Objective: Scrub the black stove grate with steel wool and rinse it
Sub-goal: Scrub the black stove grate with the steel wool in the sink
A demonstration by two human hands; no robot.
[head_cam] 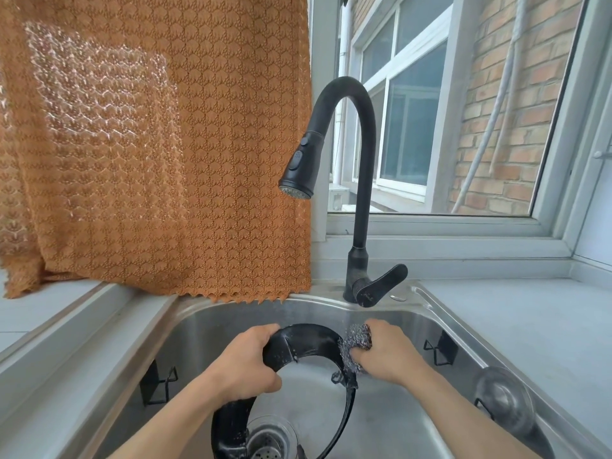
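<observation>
Over the steel sink [440, 321], the left hand [246, 361] clamped the wet black stove grate [306, 339] while the right hand [385, 351] pinched steel wool [357, 337] against its rim; the slick ring could slip and strike the basin

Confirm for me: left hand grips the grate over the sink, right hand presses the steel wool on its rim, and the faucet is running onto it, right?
Not quite. The head view shows no water coming from the faucet. The rest holds: the left hand grips the grate over the sink, and the right hand presses the steel wool on its rim.
</observation>
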